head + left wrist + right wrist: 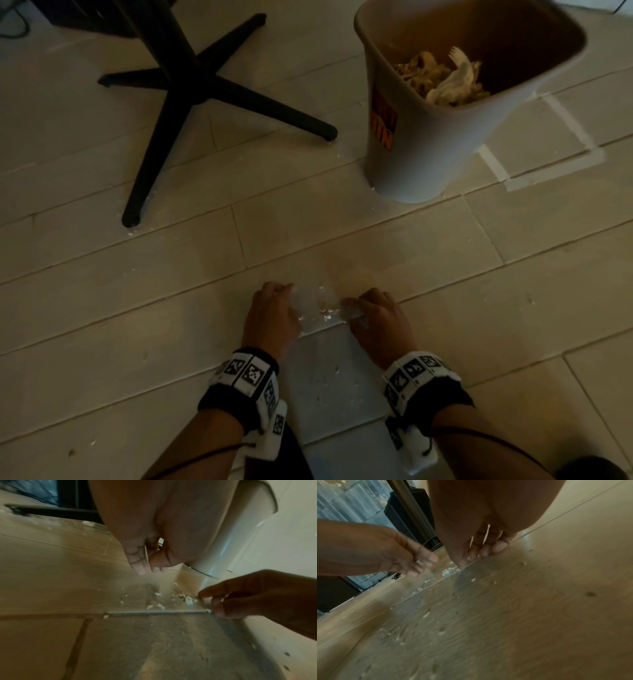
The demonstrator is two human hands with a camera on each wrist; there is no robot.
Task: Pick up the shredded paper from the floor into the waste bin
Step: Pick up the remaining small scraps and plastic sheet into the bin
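At the lower middle of the frame, both hands, left hand (270,313) and right hand (378,317), fingers loosely curled and holding nothing, rake paper crumbs (325,310) that may scatter or lodge in floor (445,274) seams.

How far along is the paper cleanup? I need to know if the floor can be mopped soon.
Mostly done: the waste bin already holds a heap of shredded paper. In hand: the left hand and right hand flank a small cluster of crumbs, fingertips at the floor. Left: those crumbs, plus specks by the black table base and nearer the wrists.
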